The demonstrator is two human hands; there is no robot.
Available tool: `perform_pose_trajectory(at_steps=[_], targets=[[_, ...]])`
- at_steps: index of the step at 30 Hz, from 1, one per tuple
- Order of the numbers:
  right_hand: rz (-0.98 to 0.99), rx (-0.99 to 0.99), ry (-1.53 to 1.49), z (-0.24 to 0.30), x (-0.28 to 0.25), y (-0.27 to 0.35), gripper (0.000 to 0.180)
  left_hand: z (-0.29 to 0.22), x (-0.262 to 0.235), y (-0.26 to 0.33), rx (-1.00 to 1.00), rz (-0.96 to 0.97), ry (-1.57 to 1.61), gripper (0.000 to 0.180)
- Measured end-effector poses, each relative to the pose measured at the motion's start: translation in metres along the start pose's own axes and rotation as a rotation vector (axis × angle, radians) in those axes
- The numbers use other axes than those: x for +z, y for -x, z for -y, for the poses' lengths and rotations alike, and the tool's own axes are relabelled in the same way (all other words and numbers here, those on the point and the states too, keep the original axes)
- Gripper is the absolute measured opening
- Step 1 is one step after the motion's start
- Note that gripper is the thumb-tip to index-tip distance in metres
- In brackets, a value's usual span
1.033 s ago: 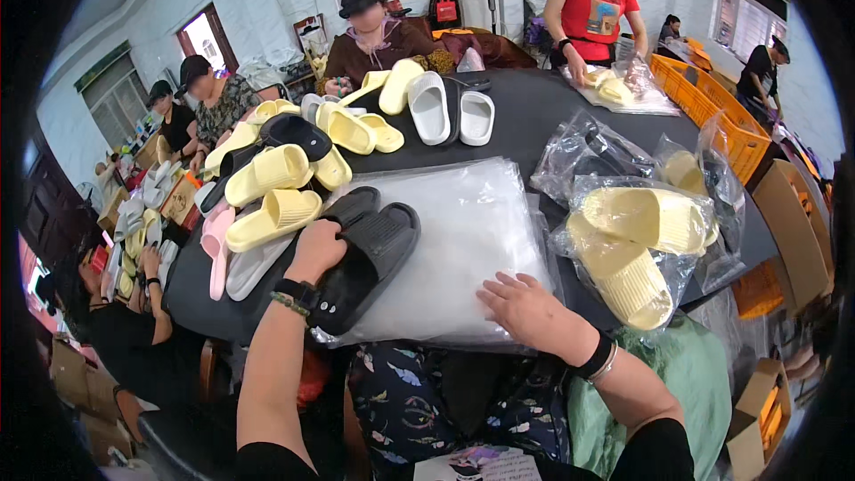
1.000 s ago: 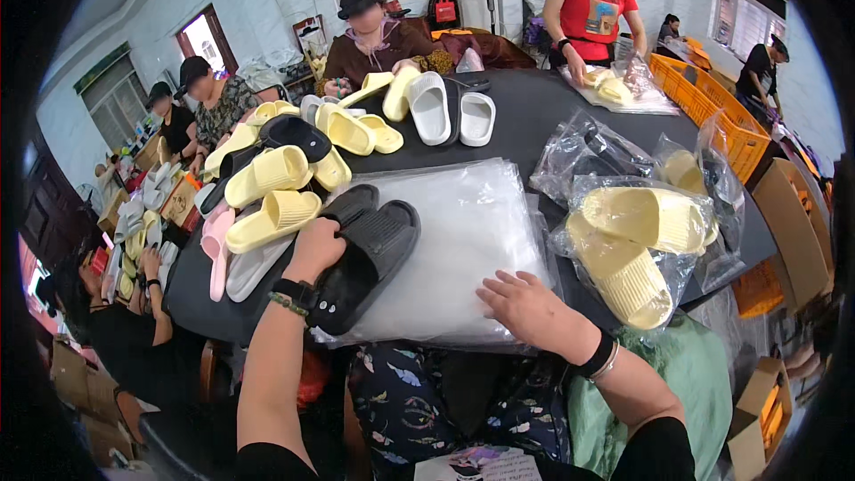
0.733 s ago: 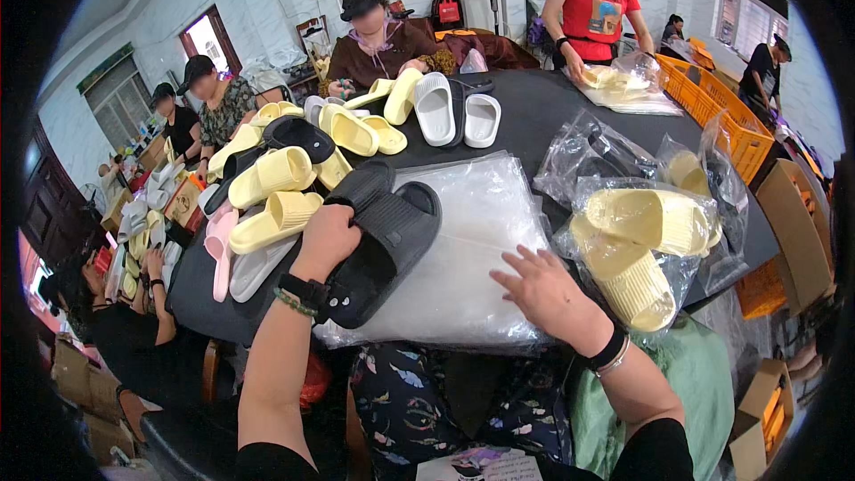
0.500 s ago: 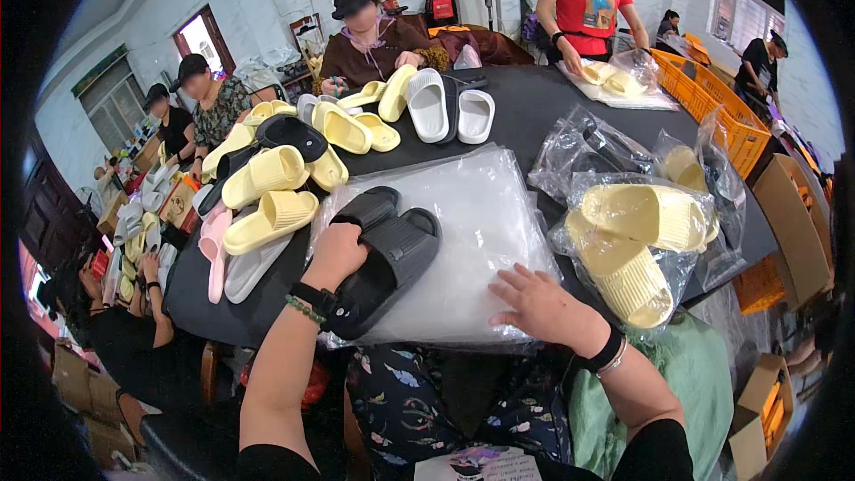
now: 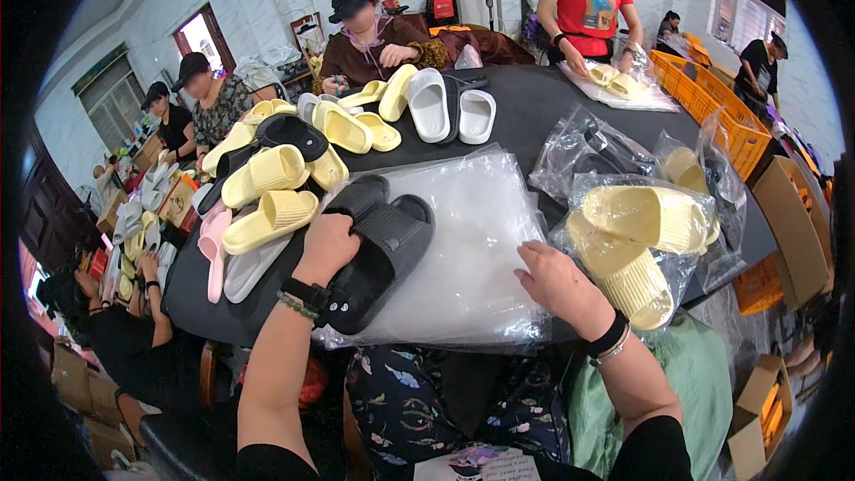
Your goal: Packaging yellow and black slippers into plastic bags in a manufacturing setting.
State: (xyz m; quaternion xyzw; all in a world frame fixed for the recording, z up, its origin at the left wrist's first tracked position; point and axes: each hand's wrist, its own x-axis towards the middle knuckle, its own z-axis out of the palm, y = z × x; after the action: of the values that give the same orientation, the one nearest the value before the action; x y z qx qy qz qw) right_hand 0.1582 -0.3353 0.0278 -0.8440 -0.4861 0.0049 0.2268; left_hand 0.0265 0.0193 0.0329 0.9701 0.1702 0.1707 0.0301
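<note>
A pair of black slide slippers (image 5: pixel 385 245) lies side by side, slightly overlapping, on the left part of a stack of clear plastic bags (image 5: pixel 481 232). My left hand (image 5: pixel 328 245) is closed on the slippers at their left side; its fingertips are partly hidden. At the right edge of the stack is my right hand (image 5: pixel 565 285), thumb and forefinger apart and nothing visible in it. Just right of that hand sits a pair of pale yellow slippers (image 5: pixel 637 303) in a clear bag.
A heap of loose yellow slippers (image 5: pixel 272 221), with black, grey and pink ones, covers the table's left side. More bagged slippers (image 5: pixel 597 147) lie at the right. Across the black table (image 5: pixel 521 98) a person in red (image 5: pixel 588 13) handles a bagged pair beside orange crates (image 5: pixel 712 107).
My right hand has slid from the top of the bags toward their right edge, its fingers drawing closer together. My left hand has shifted the black slippers slightly left.
</note>
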Motion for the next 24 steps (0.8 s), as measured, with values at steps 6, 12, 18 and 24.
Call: perform_pose_trajectory(at_steps=[6,12,18,24], targets=[[-0.298,-0.079,0.270,-0.013,0.022,0.002,0.057,0.006,0.015,0.001,0.000,0.043,-0.032,0.018],[-0.082,0.328,0.133,-0.013,0.016,0.003,0.083,0.002,0.012,0.001,0.013,0.048,-0.068,0.019],[-0.069,0.202,-0.125,-0.017,0.014,0.012,0.074,-0.001,0.003,0.000,-0.010,0.107,-0.069,0.020],[0.153,0.253,-0.034,-0.004,0.003,0.021,0.070,-0.002,0.003,0.000,0.023,0.116,-0.064,0.018]])
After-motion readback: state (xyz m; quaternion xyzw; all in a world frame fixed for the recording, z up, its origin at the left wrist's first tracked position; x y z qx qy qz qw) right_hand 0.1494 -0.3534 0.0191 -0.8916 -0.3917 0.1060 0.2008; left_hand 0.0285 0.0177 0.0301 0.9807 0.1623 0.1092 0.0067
